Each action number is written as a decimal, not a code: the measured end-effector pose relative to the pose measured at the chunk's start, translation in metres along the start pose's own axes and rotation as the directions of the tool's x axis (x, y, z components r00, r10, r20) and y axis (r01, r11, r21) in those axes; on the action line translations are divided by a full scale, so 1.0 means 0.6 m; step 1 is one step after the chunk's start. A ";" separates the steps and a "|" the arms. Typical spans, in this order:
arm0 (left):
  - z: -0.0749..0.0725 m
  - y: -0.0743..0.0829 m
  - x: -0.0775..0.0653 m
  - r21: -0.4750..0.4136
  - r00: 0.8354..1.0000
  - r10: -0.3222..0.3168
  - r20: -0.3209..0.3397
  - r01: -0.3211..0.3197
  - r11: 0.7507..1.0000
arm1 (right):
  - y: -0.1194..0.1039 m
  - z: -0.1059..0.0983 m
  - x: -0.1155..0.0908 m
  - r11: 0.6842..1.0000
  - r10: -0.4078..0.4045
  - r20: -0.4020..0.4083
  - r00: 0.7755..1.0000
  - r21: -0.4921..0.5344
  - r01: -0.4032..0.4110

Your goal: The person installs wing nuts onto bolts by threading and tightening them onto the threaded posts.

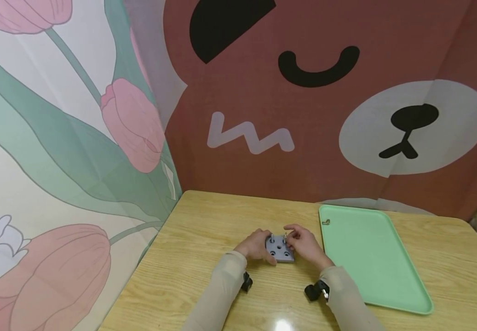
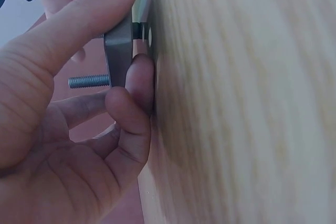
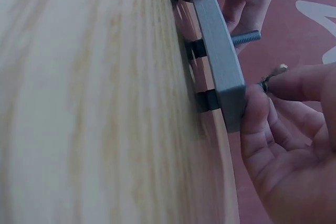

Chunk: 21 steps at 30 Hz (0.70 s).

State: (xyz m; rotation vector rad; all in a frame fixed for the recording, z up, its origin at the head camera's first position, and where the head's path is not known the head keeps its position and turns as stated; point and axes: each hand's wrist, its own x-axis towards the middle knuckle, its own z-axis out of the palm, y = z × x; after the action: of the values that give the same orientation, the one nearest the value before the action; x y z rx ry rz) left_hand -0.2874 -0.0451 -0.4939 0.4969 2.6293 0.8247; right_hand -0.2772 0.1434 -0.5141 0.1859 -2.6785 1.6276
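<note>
Closest thing in frame is a pair of beige sleeves point(image 1: 217, 294), with chunky black wrist units point(image 1: 246, 282) strapped on under the cuffs. Everything's happening on a wood-grain tabletop point(image 1: 172, 257). Just past the cuffs there's a gray plate point(image 1: 279, 256), near the middle, with a hole in its center and two dark-ringed holes along the near side. The left hand point(image 1: 256, 245) has it gripped by the left side, thumb at the near corner and fingers wrapped round toward the far one. A threaded stud point(image 1: 272, 238) pokes straight up at the plate's far-left corner, and from the right wrist you can see short dark pegs point(image 3: 211, 99) underneath. The right hand point(image 1: 304, 246) is over the far-right corner, thumb and index finger pinching a small metal wing nut point(image 3: 265, 83), mostly hidden by the fingers. Right of that is a mint-green tray point(image 1: 366, 257), well clear of the plate, with a little brassy piece point(image 1: 326, 222) in its far-left corner. Behind it all hang a brown bear backdrop point(image 1: 246, 87) and, off to the left, a pink tulip one point(image 1: 132, 124).
</note>
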 end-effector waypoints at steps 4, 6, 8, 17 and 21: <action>0.001 -0.001 0.002 0.010 1.000 0.007 -0.004 -0.007 1.000 | 0.002 0.001 0.000 0.999 0.006 0.005 1.000 -0.034 -0.006; 0.002 -0.002 0.003 0.017 1.000 0.011 -0.005 -0.011 1.000 | 0.002 0.001 0.000 0.999 0.014 0.000 1.000 -0.041 -0.014; 0.001 -0.001 0.002 0.021 1.000 0.011 -0.005 -0.011 1.000 | 0.000 0.001 0.000 0.999 0.030 -0.004 1.000 -0.033 -0.030; 0.000 -0.001 0.001 0.011 1.000 0.009 -0.004 -0.009 1.000 | -0.007 0.001 -0.001 0.992 0.104 -0.017 0.994 0.077 -0.102; 0.000 0.000 -0.001 0.013 1.000 0.009 -0.004 -0.009 1.000 | -0.004 0.000 -0.001 0.997 0.068 -0.010 0.998 0.037 -0.067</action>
State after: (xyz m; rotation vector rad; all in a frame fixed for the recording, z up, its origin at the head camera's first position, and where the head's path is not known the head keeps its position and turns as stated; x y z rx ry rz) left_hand -0.2872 -0.0452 -0.4937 0.5113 2.6396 0.8123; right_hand -0.2761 0.1420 -0.5120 0.0869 -2.6757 1.6919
